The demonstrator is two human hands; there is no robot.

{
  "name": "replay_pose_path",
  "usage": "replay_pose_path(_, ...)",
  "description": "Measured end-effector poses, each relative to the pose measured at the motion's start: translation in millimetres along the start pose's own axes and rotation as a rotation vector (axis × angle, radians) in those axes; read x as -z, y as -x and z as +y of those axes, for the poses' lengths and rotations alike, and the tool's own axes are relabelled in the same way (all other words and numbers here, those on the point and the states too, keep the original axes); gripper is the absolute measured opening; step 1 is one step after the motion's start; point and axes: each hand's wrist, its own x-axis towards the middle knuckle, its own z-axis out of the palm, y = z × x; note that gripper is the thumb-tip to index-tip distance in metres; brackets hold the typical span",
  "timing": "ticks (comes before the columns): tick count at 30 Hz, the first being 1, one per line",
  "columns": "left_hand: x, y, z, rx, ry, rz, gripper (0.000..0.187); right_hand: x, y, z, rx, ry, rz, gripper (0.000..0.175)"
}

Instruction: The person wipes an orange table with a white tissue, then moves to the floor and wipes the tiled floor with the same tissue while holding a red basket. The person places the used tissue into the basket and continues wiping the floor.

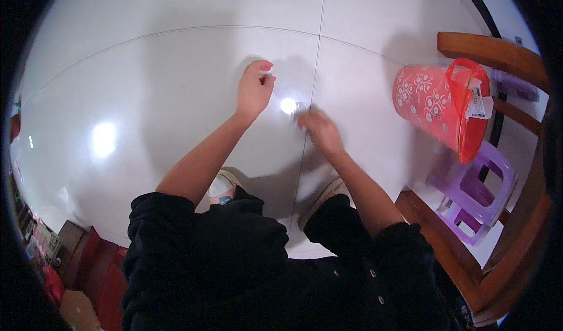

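Note:
Over the pale tiled floor (211, 98), my left hand (256, 87) is raised with curled fingers. A gap shows between its thumb and fingertips, and I see nothing in it. My right hand (322, 131) is lower and to the right, blurred, with its fingers bent toward the left hand. A faint, see-through shape (301, 107) lies by its fingertips, next to a bright light reflection; whether the hand holds it cannot be made out. The two hands are apart.
At right, a red flower-patterned bag (424, 98) leans by a purple plastic stool (492, 194) and a wooden chair frame (444, 238). Dark red furniture (94, 260) and a cardboard piece (79, 309) are at lower left. My shoes (220, 186) stand below the hands.

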Motion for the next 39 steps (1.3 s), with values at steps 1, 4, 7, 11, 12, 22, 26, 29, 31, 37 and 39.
replay_pose_path(1,-3,1,-1,0.002,0.021,-0.012,0.024,2,-4,1,0.117,0.067,0.18,0.023)
replay_pose_path(4,-1,-1,-5,-0.014,0.033,-0.024,0.022,0,-7,-9,0.208,0.009,0.129,0.026)
replay_pose_path(7,5,-3,-6,0.02,-0.022,-0.008,0.021,2,-10,-14,0.225,0.033,0.077,0.025)
replay_pose_path(11,8,6,-2,0.067,0.03,-0.08,0.021,3,-2,-10,0.094,0.082,0.127,0.021)
replay_pose_path(12,9,6,0,0.071,0.017,-0.056,0.021,1,1,-10,0.131,0.101,0.133,0.021)
replay_pose_path(22,20,-2,-3,0.068,-0.051,-0.043,0.02,27,-14,44,-0.003,-0.01,0.234,0.03)
replay_pose_path(26,27,-4,-9,0.096,0.028,0.002,0.02,31,8,40,-0.082,0.067,0.324,0.034)
replay_pose_path(29,22,-9,-10,0.129,0.041,-0.029,0.019,-3,39,7,-0.179,0.045,0.12,0.036)
replay_pose_path(31,20,-13,-10,0.109,0.082,-0.033,0.02,-13,46,-2,-0.135,-0.021,0.061,0.033)
replay_pose_path(37,39,-15,-13,0.125,0.087,0.02,0.02,0,34,-1,-0.197,0.06,0.455,0.028)
replay_pose_path(39,43,-16,-12,0.146,0.079,0.032,0.02,5,31,-2,-0.21,0.125,0.184,0.03)
